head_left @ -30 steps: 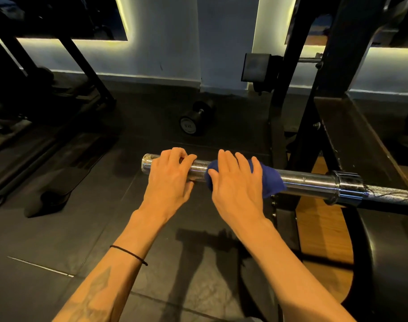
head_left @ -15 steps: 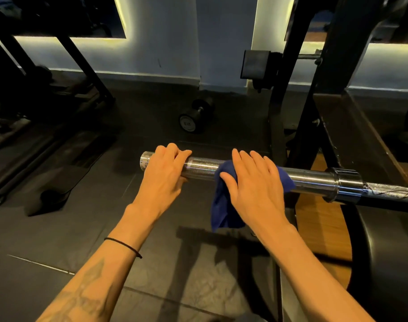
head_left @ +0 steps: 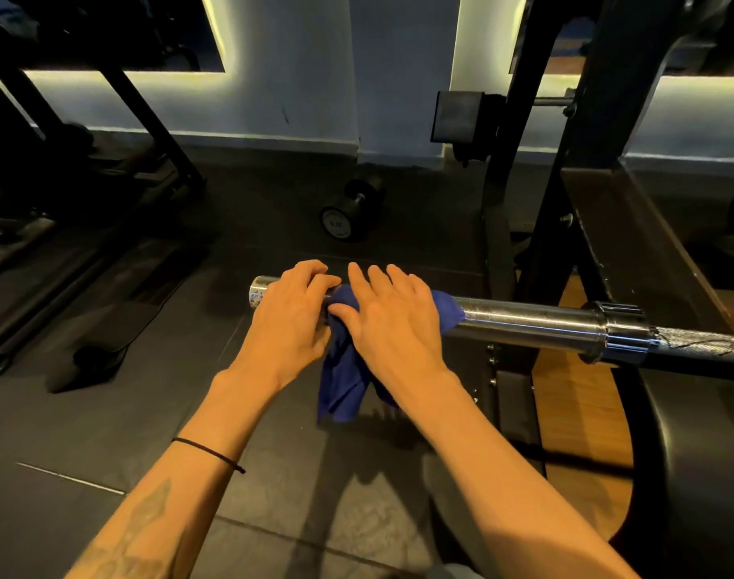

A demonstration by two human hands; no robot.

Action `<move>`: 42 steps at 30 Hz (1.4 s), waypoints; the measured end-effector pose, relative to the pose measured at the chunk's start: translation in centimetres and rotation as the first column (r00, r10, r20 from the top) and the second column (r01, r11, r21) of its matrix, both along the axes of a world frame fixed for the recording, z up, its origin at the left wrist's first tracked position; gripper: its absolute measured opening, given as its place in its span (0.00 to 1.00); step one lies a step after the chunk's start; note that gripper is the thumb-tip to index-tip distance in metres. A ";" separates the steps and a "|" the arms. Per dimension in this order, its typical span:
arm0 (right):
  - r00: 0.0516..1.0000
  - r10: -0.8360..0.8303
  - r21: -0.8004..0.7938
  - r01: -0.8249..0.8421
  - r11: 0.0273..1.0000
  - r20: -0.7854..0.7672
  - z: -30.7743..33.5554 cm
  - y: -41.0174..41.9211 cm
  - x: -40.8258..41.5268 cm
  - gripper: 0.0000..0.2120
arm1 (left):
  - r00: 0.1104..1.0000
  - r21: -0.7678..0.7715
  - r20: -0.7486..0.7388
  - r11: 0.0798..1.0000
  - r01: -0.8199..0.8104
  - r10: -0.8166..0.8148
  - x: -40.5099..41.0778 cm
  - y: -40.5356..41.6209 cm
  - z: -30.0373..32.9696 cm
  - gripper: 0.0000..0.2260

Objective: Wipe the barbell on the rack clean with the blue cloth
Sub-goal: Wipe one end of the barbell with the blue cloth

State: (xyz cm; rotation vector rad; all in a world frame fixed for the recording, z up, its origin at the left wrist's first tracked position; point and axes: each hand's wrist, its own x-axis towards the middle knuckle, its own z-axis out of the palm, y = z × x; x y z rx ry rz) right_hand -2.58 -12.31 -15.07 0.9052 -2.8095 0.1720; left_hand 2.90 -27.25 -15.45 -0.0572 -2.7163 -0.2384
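The right hand (head_left: 392,317) pressed the cloth (head_left: 344,369) flat-fingered onto the bar (head_left: 524,317), whose long axis ran left-right on the rack (head_left: 599,169), beside the left hand (head_left: 292,315) gripping the bar's left end.

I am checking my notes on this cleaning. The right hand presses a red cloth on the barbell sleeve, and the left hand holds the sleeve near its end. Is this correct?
Not quite: the head view shows a blue cloth, not red. The right hand presses it on the barbell sleeve, and the left hand holds the sleeve near its end.

The barbell (head_left: 524,317) runs off the right edge, and the blue cloth (head_left: 342,382) hides its sleeve under both hands.
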 end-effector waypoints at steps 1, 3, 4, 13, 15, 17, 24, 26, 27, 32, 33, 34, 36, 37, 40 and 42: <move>0.999 -0.021 -0.005 0.020 1.000 -0.028 -0.1 0.9 -0.1 0.31 | 1.000 0.001 0.005 1.000 0.007 -0.007 0.1 -0.1 0.2 0.26; 0.995 -0.072 -0.022 0.070 0.997 -0.069 -0.5 3.0 -0.2 0.32 | 1.000 0.031 0.009 0.999 -0.013 0.013 0.2 0.0 0.5 0.26; 0.992 -0.098 -0.031 0.095 0.995 -0.083 -0.7 4.0 -0.2 0.32 | 0.999 0.051 0.012 0.998 -0.034 0.034 0.2 0.2 0.6 0.26; 0.989 -0.133 -0.040 0.131 0.991 -0.058 -0.9 2.8 0.8 0.30 | 0.978 -0.104 -0.123 0.978 -0.182 0.169 -0.3 1.5 -1.2 0.30; 0.998 -0.055 -0.019 0.054 0.998 -0.039 -0.5 0.6 0.5 0.29 | 0.972 -0.092 -0.157 0.978 -0.189 0.173 -0.2 1.7 -1.5 0.26; 1.000 0.008 0.007 -0.008 1.000 -0.015 -0.3 -1.0 0.2 0.29 | 0.975 -0.049 -0.151 0.984 -0.172 0.163 -0.1 1.8 -1.5 0.23; 0.996 -0.077 -0.037 0.075 0.996 -0.050 -0.5 3.5 -1.0 0.33 | 1.000 -0.009 -0.002 1.000 0.029 -0.029 0.3 -0.2 -1.0 0.28; 0.989 -0.129 -0.042 0.126 0.991 -0.077 -0.8 5.7 -0.7 0.33 | 0.999 0.032 0.017 0.999 0.044 -0.045 0.5 -0.7 -0.7 0.29; 0.985 -0.151 -0.042 0.148 0.988 -0.084 -0.8 6.4 -0.4 0.33 | 0.999 0.053 0.023 0.998 0.038 -0.039 0.4 -0.8 -0.3 0.28; 0.985 -0.169 -0.038 0.168 0.985 -0.037 -0.3 4.7 0.5 0.32 | 0.999 0.057 0.026 0.998 -0.034 0.032 -0.2 -0.3 0.6 0.30; 0.988 -0.150 -0.036 0.149 0.988 -0.023 -0.2 4.0 0.6 0.33 | 0.998 0.038 0.017 0.998 -0.054 0.054 -0.2 -0.1 0.4 0.32; 0.992 -0.124 -0.027 0.124 0.992 -0.008 -0.1 3.1 0.6 0.33 | 0.997 0.010 -0.003 0.997 -0.076 0.076 -0.2 0.1 0.0 0.32; 0.998 -0.061 0.001 0.061 0.998 0.005 0.0 0.8 0.6 0.31 | 0.989 -0.042 -0.067 0.990 -0.134 0.131 -0.3 0.7 -0.7 0.31; 1.000 -0.028 0.012 0.028 1.000 0.003 0.0 -0.3 0.7 0.30 | 0.983 -0.054 -0.096 0.985 -0.163 0.158 -0.3 1.0 -1.0 0.29; 1.000 0.011 0.014 -0.011 1.000 0.022 0.0 -2.3 0.4 0.29 | 0.974 -0.051 -0.142 0.982 -0.183 0.174 -0.1 1.5 -1.3 0.21; 1.000 0.006 0.006 -0.006 1.000 0.030 0.0 -1.6 -0.2 0.31 | 0.986 -0.015 -0.115 0.992 -0.125 0.123 0.0 1.2 -1.1 0.21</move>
